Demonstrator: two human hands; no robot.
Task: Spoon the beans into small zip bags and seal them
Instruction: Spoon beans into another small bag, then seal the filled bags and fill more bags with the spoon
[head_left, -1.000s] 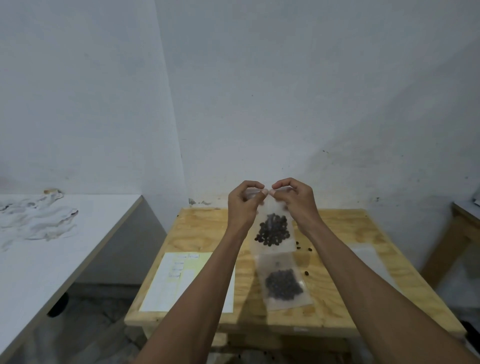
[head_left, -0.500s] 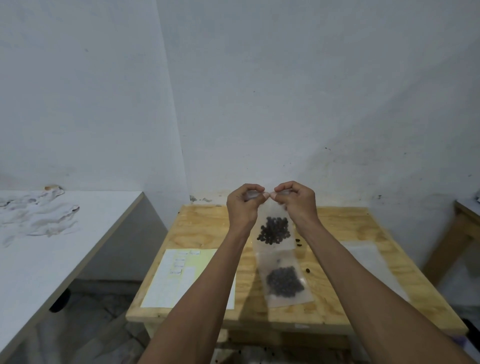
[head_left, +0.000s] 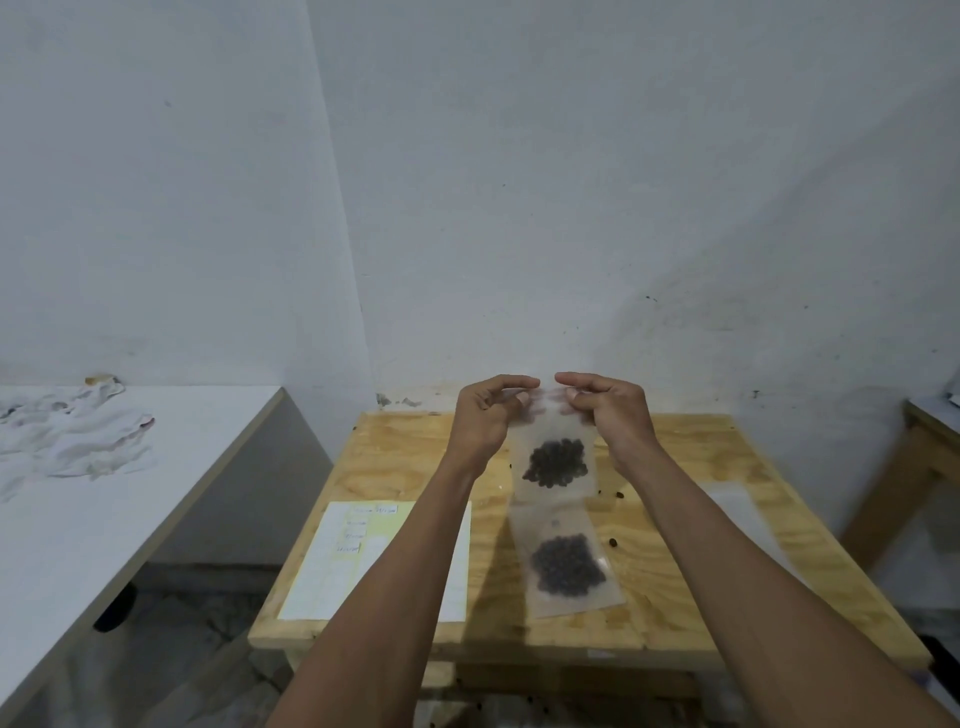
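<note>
A small clear zip bag (head_left: 554, 457) with dark beans in its lower half hangs upright above the wooden table (head_left: 395, 457). My left hand (head_left: 485, 415) pinches its top left corner. At the top right corner my right hand (head_left: 608, 410) pinches the same strip. The fingertips of both hands sit a little apart along the bag's top edge. A second zip bag (head_left: 567, 564) holding dark beans lies flat on the table, just nearer to me. No spoon shows.
A few loose beans (head_left: 613, 543) lie on the table right of the bags. A white and yellow paper sheet (head_left: 337, 561) lies at the table's left, clear plastic (head_left: 737, 512) at its right. A white bench with crumpled cloth (head_left: 78, 436) stands left.
My two hands have drawn apart along the top of the held bag; a second ago their fingertips met at its middle. The bag hangs slightly lower.
</note>
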